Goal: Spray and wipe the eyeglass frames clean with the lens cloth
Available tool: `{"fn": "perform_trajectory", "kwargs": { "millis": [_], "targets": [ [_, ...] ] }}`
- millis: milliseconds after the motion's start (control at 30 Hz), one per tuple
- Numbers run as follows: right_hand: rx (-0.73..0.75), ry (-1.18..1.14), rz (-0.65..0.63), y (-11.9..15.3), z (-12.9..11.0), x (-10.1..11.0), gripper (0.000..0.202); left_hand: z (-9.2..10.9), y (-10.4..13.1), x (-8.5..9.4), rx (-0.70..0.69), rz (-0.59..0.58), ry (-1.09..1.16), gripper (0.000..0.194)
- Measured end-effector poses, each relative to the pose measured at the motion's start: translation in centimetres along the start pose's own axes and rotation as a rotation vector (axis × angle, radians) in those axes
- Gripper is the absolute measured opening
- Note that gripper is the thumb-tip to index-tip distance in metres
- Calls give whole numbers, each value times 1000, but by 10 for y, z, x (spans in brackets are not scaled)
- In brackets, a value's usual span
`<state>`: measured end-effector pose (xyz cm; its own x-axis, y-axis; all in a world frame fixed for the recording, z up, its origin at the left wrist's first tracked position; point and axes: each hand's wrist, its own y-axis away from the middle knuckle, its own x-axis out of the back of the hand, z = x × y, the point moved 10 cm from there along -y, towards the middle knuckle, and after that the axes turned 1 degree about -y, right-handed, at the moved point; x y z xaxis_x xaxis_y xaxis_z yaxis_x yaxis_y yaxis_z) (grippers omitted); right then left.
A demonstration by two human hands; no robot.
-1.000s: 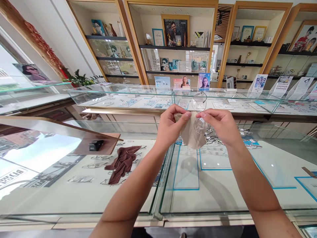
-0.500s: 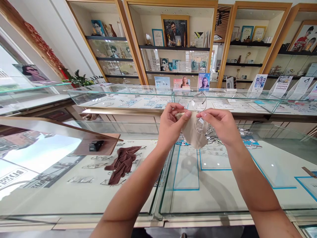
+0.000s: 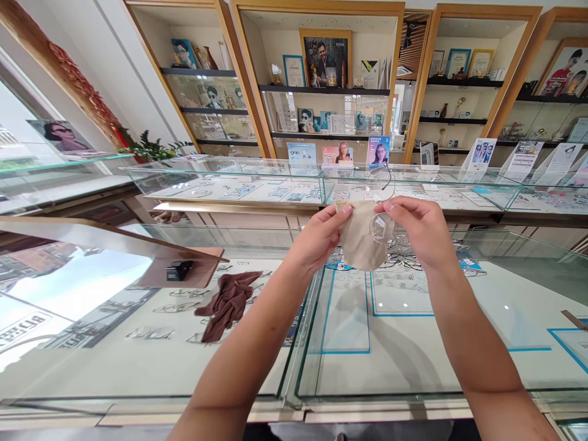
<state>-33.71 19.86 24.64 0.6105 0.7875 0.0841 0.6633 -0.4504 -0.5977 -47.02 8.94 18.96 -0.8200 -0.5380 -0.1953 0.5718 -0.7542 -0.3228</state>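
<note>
Between thumb and fingers, my left hand (image 3: 324, 236) pinches the upper edge of a beige cleaning cloth (image 3: 362, 245), which hangs down in front of me. My right hand (image 3: 416, 226) is closed on a pair of thin-rimmed eyeglasses (image 3: 378, 228) near the middle, the glasses turned on end with one lens above the fingers and one below. The lower lens overlaps the right side of the cloth. Whether the cloth touches the lens I cannot tell. Both hands are raised above the glass display counter.
A crumpled brown cloth (image 3: 229, 303) lies on the left glass counter (image 3: 151, 373) over rows of eyeglasses. A tilted mirror (image 3: 82, 288) in a wooden frame stands at far left. Further back is another glass showcase (image 3: 239, 184) with small advertising stands.
My left hand has shifted its grip on the cloth, which is now spread flatter. The eyeglasses in my right hand have moved slightly right, apart from the left fingers.
</note>
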Motion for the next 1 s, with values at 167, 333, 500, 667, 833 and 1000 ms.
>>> {"fn": "perform_trajectory", "kwargs": {
  "millis": [167, 333, 500, 667, 833, 1000],
  "targets": [
    [-20, 29, 10, 0, 3, 2, 23, 19, 4, 12, -175, 140, -78, 50],
    [-52, 7, -5, 0, 7, -1, 23, 31, 12, 18, -286, 259, -172, 43],
    [-84, -40, -23, -2, 15, -5, 21, 38, 17, 14, -373, 267, -166, 36],
    [-105, -51, -14, -1, 20, -6, 18, 43, 22, 23, -420, 374, -246, 30],
    [-79, -28, 17, 1, 18, -5, 23, 49, 26, 24, -477, 438, -357, 27],
    [-60, -10, 16, 2, 15, -7, 27, 49, 27, 24, -486, 431, -314, 36]
  ]
}}
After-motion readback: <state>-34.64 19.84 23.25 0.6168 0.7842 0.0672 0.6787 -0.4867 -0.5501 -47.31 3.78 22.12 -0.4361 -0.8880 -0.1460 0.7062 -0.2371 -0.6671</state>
